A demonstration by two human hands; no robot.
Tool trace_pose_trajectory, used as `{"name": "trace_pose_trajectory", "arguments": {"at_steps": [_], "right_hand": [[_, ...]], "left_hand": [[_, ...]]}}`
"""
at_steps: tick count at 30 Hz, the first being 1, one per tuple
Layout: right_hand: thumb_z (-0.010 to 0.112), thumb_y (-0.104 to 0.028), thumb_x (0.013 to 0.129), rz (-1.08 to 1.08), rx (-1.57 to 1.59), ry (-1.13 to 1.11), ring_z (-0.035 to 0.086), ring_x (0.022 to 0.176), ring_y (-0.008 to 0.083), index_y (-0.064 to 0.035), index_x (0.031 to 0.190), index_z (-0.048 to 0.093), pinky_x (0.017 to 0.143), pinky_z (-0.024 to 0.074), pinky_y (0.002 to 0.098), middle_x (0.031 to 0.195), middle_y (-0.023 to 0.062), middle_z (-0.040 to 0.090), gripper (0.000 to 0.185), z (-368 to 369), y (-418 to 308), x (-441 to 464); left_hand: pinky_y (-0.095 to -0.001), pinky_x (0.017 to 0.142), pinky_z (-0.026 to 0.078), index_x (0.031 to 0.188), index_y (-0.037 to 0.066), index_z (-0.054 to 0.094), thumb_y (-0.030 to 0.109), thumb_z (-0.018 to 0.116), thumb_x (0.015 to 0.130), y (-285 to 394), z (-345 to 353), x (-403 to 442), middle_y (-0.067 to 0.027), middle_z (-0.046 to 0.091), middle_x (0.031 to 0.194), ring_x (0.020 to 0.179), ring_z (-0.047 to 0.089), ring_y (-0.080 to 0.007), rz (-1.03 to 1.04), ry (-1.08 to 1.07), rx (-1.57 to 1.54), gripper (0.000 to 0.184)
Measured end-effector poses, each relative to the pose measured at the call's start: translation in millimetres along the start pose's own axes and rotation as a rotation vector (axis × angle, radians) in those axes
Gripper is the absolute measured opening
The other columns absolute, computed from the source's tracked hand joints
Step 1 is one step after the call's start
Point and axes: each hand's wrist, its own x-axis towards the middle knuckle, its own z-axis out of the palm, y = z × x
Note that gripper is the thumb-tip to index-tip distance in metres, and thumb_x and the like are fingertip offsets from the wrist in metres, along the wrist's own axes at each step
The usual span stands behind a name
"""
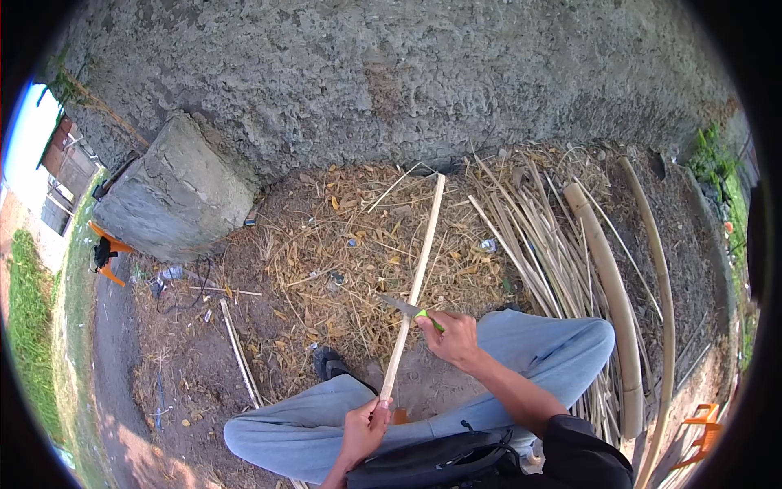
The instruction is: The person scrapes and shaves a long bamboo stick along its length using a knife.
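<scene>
My left hand (366,427) is closed around the near end of a long, pale bamboo strip (424,253). The strip slants up and away from my lap, its far end close to the wall. My right hand (452,336) grips the green handle of a knife (401,306). The grey blade lies across the strip around its middle, pointing left. From this angle I cannot tell how deep the edge sits in the bamboo. My fingers hide part of the handle.
Many thin bamboo strips (533,236) lie piled to the right, beside a thick bamboo pole (607,301) and a longer curved one (661,318). A rough wall (391,81) rises ahead. A concrete block (183,191) stands left. Shavings (326,269) cover the ground.
</scene>
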Motion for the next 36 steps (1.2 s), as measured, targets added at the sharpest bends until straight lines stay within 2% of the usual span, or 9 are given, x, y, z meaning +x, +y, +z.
{"name": "trace_pose_trajectory", "arguments": {"at_steps": [3, 5, 12, 20, 21, 25, 29, 32, 36], "right_hand": [[0.075, -0.027, 0.086, -0.091, 0.066, 0.000, 0.059, 0.043, 0.0228, -0.0104, 0.094, 0.074, 0.037, 0.0432, 0.0367, 0.067, 0.0067, 0.068, 0.018, -11.3, -14.2, -11.0], [0.075, -0.027, 0.086, -0.311, 0.133, -0.008, 0.060, 0.043, 0.0231, -0.0105, 0.093, 0.074, 0.037, 0.0434, 0.0360, 0.067, 0.0058, 0.068, 0.018, -8.8, -36.2, -29.4], [0.079, -0.025, 0.083, -0.339, 0.087, -0.078, 0.057, 0.043, 0.0219, -0.0074, 0.090, 0.073, 0.038, 0.0428, 0.0351, 0.063, 0.0039, 0.064, 0.020, 5.8, -43.6, -38.6], [0.075, -0.030, 0.087, -0.320, 0.031, 0.052, 0.059, 0.043, 0.0211, -0.0086, 0.089, 0.073, 0.036, 0.0415, 0.0343, 0.064, 0.0050, 0.066, 0.021, 14.5, -38.3, -21.4], [0.075, -0.030, 0.087, -0.312, 0.030, 0.057, 0.059, 0.043, 0.0211, -0.0086, 0.089, 0.073, 0.036, 0.0415, 0.0343, 0.064, 0.0050, 0.066, 0.021, 15.3, -36.7, -19.3], [0.071, -0.031, 0.092, 0.137, -0.090, 0.118, 0.059, 0.042, 0.0231, -0.0061, 0.092, 0.075, 0.038, 0.0417, 0.0366, 0.059, 0.0092, 0.064, 0.025, -2.4, 23.9, 23.9], [0.069, -0.032, 0.093, -0.036, -0.098, 0.170, 0.059, 0.041, 0.0246, -0.0068, 0.093, 0.076, 0.039, 0.0420, 0.0379, 0.055, 0.0085, 0.062, 0.026, -17.6, 34.0, 29.5], [0.068, -0.032, 0.094, 0.025, -0.082, 0.241, 0.059, 0.042, 0.0259, -0.0068, 0.093, 0.076, 0.041, 0.0432, 0.0386, 0.052, 0.0094, 0.060, 0.027, -22.9, 38.5, 42.9], [0.066, -0.033, 0.095, 0.248, -0.179, 0.219, 0.058, 0.041, 0.0252, -0.0049, 0.093, 0.076, 0.045, 0.0443, 0.0403, 0.051, 0.0107, 0.058, 0.030, -36.5, 52.8, 54.3]], "left_hand": [[-0.0218, 0.053, 0.039, 0.113, -0.003, 0.068, 0.018, 0.053, 0.105, 8.7, -5.0, 9.7, 0.0032, 0.054, 0.070, 0.060, 0.047, -0.0024, 0.062, 0.052, 0.025, 0.027], [-0.0222, 0.052, 0.039, 0.106, -0.002, 0.068, 0.018, 0.053, 0.105, 9.2, -7.3, 18.5, 0.0030, 0.055, 0.068, 0.059, 0.047, -0.0025, 0.086, 0.077, -0.007, 0.024], [-0.0236, 0.050, 0.039, 0.096, 0.000, 0.065, 0.017, 0.053, 0.105, 4.6, -3.5, 29.9, 0.0024, 0.054, 0.066, 0.058, 0.047, -0.0026, 0.157, 0.081, 0.025, 0.023], [-0.0236, 0.051, 0.041, 0.109, -0.001, 0.068, 0.016, 0.055, 0.103, 7.8, -0.9, 33.5, 0.0013, 0.055, 0.065, 0.058, 0.048, -0.0032, 0.209, 0.133, 0.088, 0.022], [-0.0236, 0.051, 0.041, 0.109, -0.001, 0.068, 0.016, 0.055, 0.103, 7.2, -3.0, 32.3, 0.0013, 0.055, 0.065, 0.058, 0.048, -0.0032, 0.208, 0.127, 0.094, 0.022], [-0.0244, 0.051, 0.042, 0.110, -0.002, 0.069, 0.014, 0.057, 0.102, -13.4, -2.0, 9.0, -0.0009, 0.057, 0.063, 0.056, 0.049, -0.0036, 0.191, 0.084, 0.190, 0.022], [-0.0252, 0.052, 0.043, 0.109, 0.000, 0.070, 0.015, 0.058, 0.102, -18.6, -13.9, 2.1, -0.0033, 0.059, 0.063, 0.055, 0.051, -0.0051, 0.160, 0.053, 0.210, 0.021], [-0.0253, 0.053, 0.044, 0.110, 0.000, 0.070, 0.016, 0.058, 0.102, -16.5, -15.4, -1.1, -0.0032, 0.059, 0.063, 0.055, 0.051, -0.0058, 0.213, 0.034, 0.238, 0.021], [-0.0250, 0.053, 0.044, 0.111, 0.000, 0.070, 0.016, 0.056, 0.103, -29.2, -25.8, -11.3, -0.0014, 0.058, 0.064, 0.055, 0.050, -0.0055, 0.274, -0.012, 0.288, 0.023]]}}
